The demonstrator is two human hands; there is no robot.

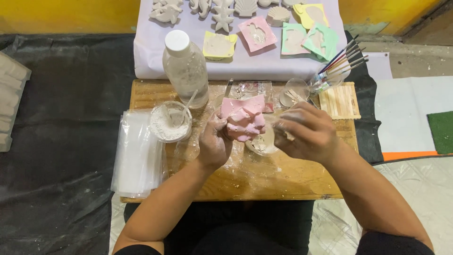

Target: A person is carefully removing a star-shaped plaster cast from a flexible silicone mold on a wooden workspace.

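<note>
Fingers of your left hand (214, 141) are wrapping round the pink mould (244, 120), pinching it tight and holding it up over the wooden board (245, 179), so anything dropping is probably landing in the small dish (262, 141) underneath. Your right hand (304, 132) is curling in beside it; can't tell if those fingers are gripping anything. You're keeping the powder bowl (170, 123) and bottle (185, 68) just left, within easy reach.
</note>
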